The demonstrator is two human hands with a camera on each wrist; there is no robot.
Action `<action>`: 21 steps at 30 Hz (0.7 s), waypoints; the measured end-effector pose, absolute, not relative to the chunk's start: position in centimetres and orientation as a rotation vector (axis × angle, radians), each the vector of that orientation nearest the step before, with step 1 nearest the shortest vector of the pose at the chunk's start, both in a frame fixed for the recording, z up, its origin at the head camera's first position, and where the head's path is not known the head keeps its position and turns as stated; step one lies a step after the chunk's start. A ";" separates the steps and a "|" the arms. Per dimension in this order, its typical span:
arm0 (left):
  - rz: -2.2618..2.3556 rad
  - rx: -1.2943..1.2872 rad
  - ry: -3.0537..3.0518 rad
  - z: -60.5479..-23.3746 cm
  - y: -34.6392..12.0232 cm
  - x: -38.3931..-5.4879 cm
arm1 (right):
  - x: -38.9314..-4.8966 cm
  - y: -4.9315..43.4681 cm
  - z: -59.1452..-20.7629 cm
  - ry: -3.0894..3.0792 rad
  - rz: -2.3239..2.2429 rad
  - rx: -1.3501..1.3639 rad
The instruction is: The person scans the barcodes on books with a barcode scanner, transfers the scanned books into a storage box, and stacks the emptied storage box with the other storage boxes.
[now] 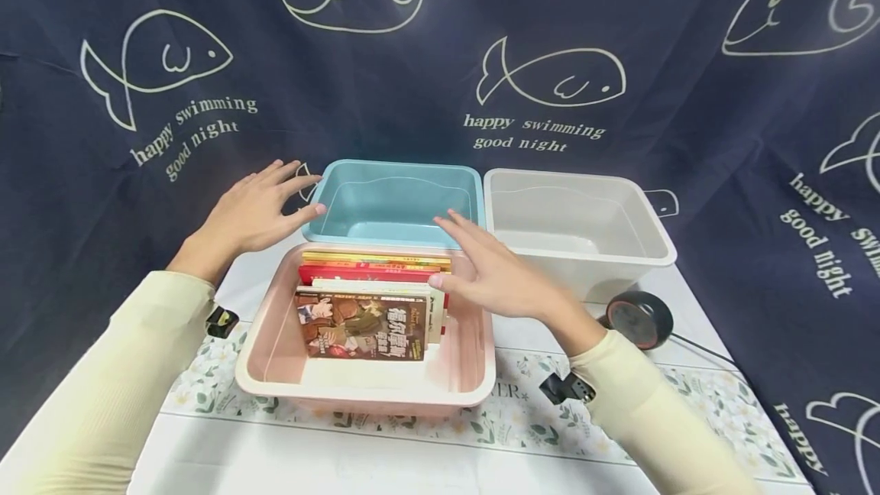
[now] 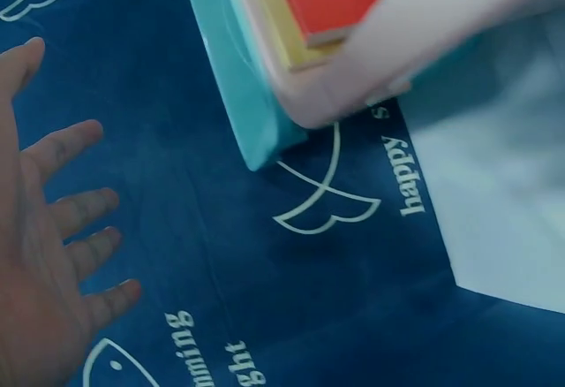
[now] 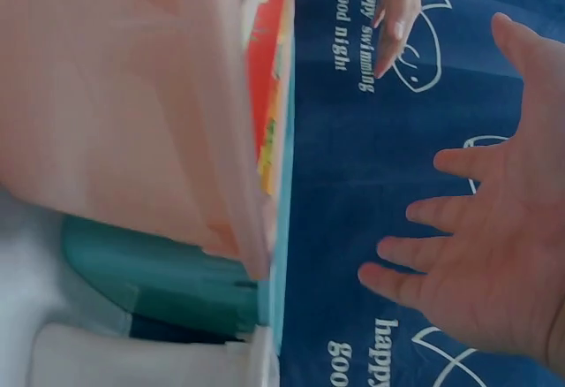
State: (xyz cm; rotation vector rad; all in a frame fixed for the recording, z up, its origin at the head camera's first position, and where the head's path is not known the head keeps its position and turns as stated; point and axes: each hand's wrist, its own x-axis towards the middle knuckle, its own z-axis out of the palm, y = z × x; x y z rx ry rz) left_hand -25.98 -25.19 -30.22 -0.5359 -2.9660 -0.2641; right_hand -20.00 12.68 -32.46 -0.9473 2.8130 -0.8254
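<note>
A pink bin stands on the table with several books upright inside it. The front one is a brown comic-style book with Chinese lettering; behind it are white, red and yellow books. My left hand, fingers spread, hovers by the left end of a blue bin and holds nothing. Over the right rear of the pink bin my right hand is raised with fingers straight, holding nothing. Both wrist views show the left palm and right palm bare and spread.
A light grey bin sits beside the blue bin at the back. Right of it lies a round black device with a cable. A floral strip crosses the white table. A dark blue fish-print cloth hangs behind.
</note>
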 end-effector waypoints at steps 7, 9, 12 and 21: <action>-0.351 -0.488 -3.008 -31.5 -26.4 -26.7 | -19.8 11.4 -34.1 2.807 -0.890 -0.978; -0.388 -0.476 -3.017 -31.9 -26.6 -26.9 | -19.8 11.2 -34.6 2.802 -0.917 -0.980; -0.442 -0.466 -3.027 -32.6 -26.9 -27.1 | -19.8 10.8 -35.2 2.770 -0.992 -0.994; -0.597 -0.468 -3.051 -34.1 -27.3 -27.7 | -20.3 9.8 -36.9 2.612 -1.136 -1.053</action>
